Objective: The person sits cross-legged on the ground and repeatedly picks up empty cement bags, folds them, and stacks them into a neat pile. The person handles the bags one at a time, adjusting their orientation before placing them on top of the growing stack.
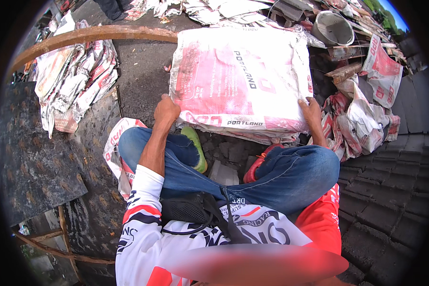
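A stack of flattened white-and-red cement bags (pixel 238 81) lies in front of me, its printed top bag spread out flat. My left hand (pixel 167 110) is closed at the near left corner of the stack, knuckles up. At the near right edge, my right hand (pixel 311 113) grips the stack with its thumb and fingers at the rim. The fingertips under the edge are hidden on both sides. More bag layers show below the top one along the near side. The stack lies just beyond my crossed legs in blue jeans (pixel 291 174).
Crumpled bags (pixel 362 119) are heaped on the right, and a pile of flattened bags (pixel 76 81) lies at the left. A wooden beam (pixel 95 33) reaches the stack's far left corner. A grey bucket (pixel 332 28) sits at the far right. Rows of grey blocks (pixel 391 190) cover the near right.
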Demonstrator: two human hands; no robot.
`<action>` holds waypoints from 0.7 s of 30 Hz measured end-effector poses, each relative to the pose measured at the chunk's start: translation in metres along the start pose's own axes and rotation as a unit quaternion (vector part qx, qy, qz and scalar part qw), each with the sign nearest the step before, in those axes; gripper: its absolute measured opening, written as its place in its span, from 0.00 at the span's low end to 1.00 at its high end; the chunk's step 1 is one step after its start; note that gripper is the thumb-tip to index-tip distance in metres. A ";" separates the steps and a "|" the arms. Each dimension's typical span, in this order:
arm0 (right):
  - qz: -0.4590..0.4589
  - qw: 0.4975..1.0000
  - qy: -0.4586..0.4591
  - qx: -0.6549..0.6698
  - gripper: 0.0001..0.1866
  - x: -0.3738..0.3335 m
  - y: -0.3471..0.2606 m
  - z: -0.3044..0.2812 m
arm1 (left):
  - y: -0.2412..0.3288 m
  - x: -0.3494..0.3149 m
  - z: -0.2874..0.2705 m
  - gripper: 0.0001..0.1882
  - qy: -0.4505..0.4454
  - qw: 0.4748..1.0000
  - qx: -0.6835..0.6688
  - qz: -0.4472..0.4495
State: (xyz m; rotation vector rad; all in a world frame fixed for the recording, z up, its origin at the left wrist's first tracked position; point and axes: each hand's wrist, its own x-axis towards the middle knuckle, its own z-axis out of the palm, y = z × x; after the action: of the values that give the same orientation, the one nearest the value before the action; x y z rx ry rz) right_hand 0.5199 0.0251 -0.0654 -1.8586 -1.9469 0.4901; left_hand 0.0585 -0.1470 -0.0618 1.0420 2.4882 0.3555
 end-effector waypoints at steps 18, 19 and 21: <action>-0.174 0.952 -0.087 -0.236 0.44 0.091 -0.054 0.054 | 0.062 0.048 0.051 0.57 -0.034 0.989 0.116 0.087; -0.154 0.959 -0.094 -0.221 0.45 0.097 -0.045 0.061 | 0.064 0.051 0.056 0.57 -0.039 0.989 0.111 0.090; -0.118 0.969 -0.114 -0.184 0.46 0.104 -0.029 0.077 | 0.067 0.056 0.068 0.57 -0.040 0.986 0.135 0.090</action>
State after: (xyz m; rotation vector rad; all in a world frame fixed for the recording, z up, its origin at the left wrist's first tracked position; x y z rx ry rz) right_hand 0.4518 0.1291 -0.1120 -1.8039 -2.5212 0.2920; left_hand 0.0961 -0.0554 -0.1114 1.3660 2.4219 0.0248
